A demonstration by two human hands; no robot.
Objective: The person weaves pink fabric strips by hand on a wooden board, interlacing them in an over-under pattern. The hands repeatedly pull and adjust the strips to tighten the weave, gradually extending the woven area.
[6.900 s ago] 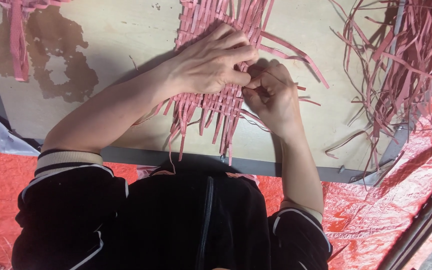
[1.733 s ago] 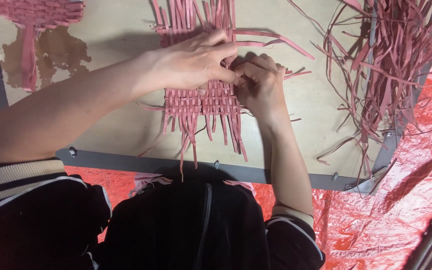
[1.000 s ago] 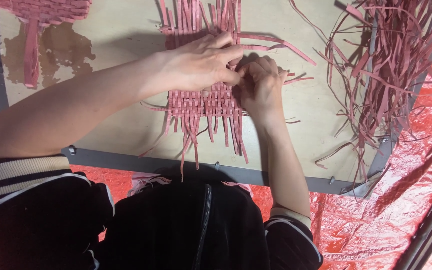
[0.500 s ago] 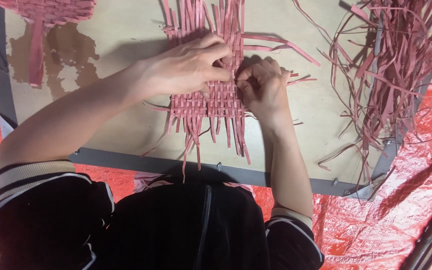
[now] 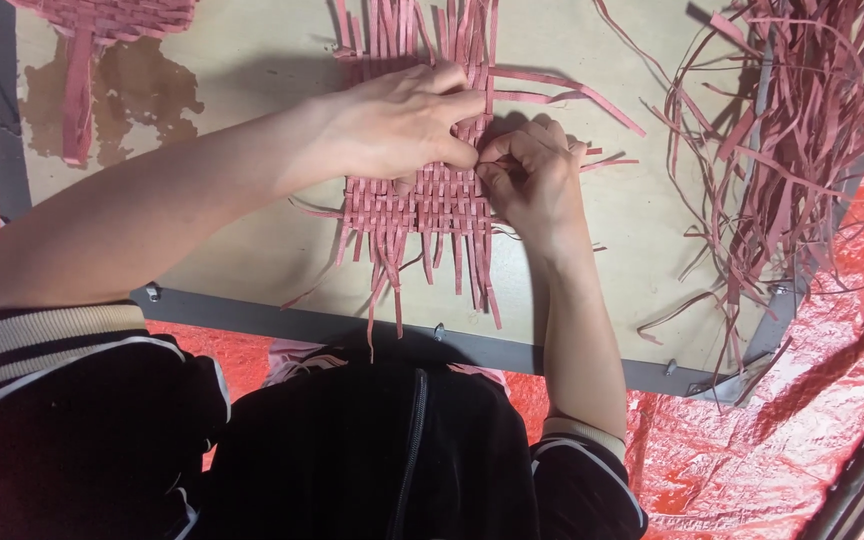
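Observation:
A partly woven mat of pink strips (image 5: 414, 205) lies in the middle of a pale wooden board (image 5: 252, 250). My left hand (image 5: 397, 125) rests flat on the mat's upper part, fingertips pressing the weave at its right side. My right hand (image 5: 532, 180) is curled at the mat's right edge, its fingers pinching a horizontal pink strip (image 5: 552, 100) where it enters the weave. The fingertips of both hands meet there. Loose strip ends hang from the mat's lower edge and stick up past its top.
A heap of loose pink strips (image 5: 802, 130) lies on the board's right side. Another woven pink piece (image 5: 102, 20) sits at the top left beside a dark stain (image 5: 142, 95). Red plastic sheeting (image 5: 832, 400) surrounds the board. My black jacket (image 5: 372, 450) fills the bottom.
Both hands have stayed on the mat's right side, working the same strip; the fingers have shifted slightly. The view has drifted a little.

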